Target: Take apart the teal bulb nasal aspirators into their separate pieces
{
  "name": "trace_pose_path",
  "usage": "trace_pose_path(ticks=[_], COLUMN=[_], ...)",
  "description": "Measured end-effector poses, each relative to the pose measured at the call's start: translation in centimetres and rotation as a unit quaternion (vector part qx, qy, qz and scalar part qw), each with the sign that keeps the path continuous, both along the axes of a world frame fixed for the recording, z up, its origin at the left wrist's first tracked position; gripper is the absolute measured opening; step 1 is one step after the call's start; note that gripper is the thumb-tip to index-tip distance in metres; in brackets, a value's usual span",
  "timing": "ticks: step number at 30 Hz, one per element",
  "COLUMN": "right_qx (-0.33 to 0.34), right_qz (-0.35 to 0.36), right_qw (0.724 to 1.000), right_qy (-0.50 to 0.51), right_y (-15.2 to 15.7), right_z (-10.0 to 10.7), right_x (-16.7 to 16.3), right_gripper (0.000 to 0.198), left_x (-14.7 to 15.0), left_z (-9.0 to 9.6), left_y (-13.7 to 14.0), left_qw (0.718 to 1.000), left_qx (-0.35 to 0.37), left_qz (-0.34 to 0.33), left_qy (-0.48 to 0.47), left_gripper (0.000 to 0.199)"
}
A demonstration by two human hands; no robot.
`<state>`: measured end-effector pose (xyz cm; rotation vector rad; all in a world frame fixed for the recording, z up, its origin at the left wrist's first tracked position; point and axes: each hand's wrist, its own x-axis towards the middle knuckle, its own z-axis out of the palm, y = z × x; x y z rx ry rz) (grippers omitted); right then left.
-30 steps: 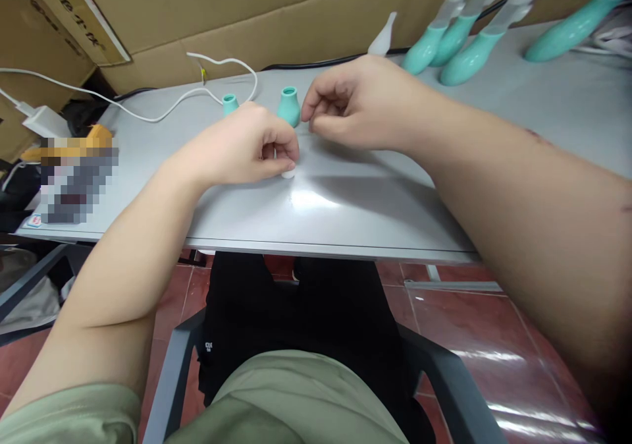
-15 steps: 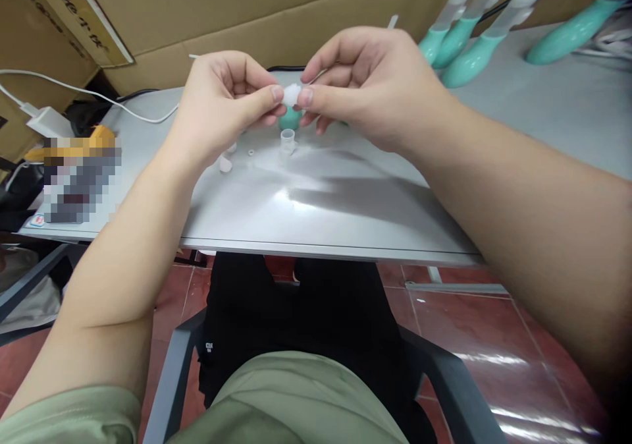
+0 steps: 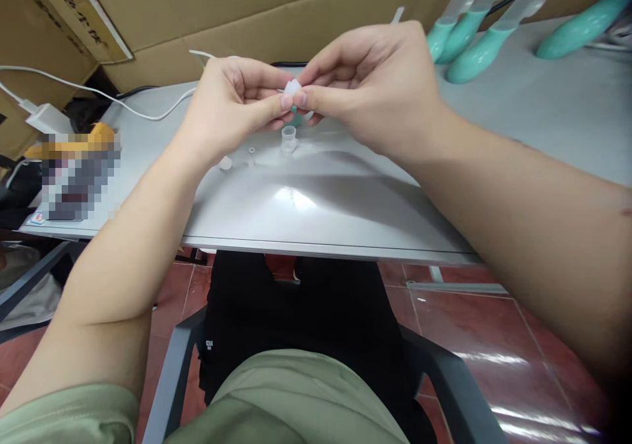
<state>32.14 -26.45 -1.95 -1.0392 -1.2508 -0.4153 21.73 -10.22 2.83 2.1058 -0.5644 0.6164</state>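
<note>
Left fingers [image 3: 270, 107] and right fingers [image 3: 318, 99] pinch a white piece [image 3: 292, 87], its exact shape unclear.

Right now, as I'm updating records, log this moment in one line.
left hand: pinching white piece | right hand: pinching same piece | translucent cup: upright on grey table

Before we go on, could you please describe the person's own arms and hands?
The left hand and right hand are bare and ungloved. A short green sleeve shows on the left arm; the right arm bears a small mark, with no sleeve in view.
</note>
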Motion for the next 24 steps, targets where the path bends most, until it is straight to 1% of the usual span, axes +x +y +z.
trace_pose_path(ticks=[3, 7, 10, 13, 16, 19, 21, 24], right_qx=[-0.003, -0.023, -0.013, 0.008, 0.028, 0.018, 0.012, 0.016], right_qz=[0.0, 0.024, 0.043, 0.03, 0.029, 0.029, 0.009, -0.022], right_qw=[1.0, 0.999, 0.999, 0.999, 0.999, 0.999, 0.999, 0.999], right_qy=[-0.006, 0.005, 0.02, 0.021, 0.034, 0.032, 0.028, 0.033], right_y=[0.1, 0.13, 0.24, 0.44, 0.6, 0.6, 0.54, 0.47], right_z=[-0.02, 0.07, 0.16, 0.15, 0.03, -0.15, -0.24, -0.26], right_x=[0.08, 0.1, 0.18, 0.25, 0.29, 0.3, 0.21, -0.1], right_gripper=[0.035, 0.042, 0.04, 0.034, 0.027, 0.025, 0.023, 0.025], left_x=[0.11, 0.23, 0.22, 0.23, 0.37, 0.58, 0.69, 0.82], left_z=[0.08, 0.16, 0.13, 0.07, 0.07, 0.12, 0.1, -0.05], left_y=[0.08, 0.54, 0.79, 0.68, 0.49, 0.45, 0.46, 0.37], left_qw=[1.0, 1.0, 1.0, 1.0, 1.0, 1.0, 1.0, 0.999], left_qx=[-0.009, 0.006, 0.017, 0.008, -0.018, -0.026, -0.026, -0.034], left_qz=[-0.002, 0.007, 0.008, 0.02, 0.005, -0.012, -0.011, -0.007], left_qy=[-0.006, 0.0, 0.014, 0.012, 0.003, 0.007, 0.005, -0.001], left_gripper=[0.037, 0.038, 0.045, 0.049, 0.042, 0.038, 0.035, 0.041])
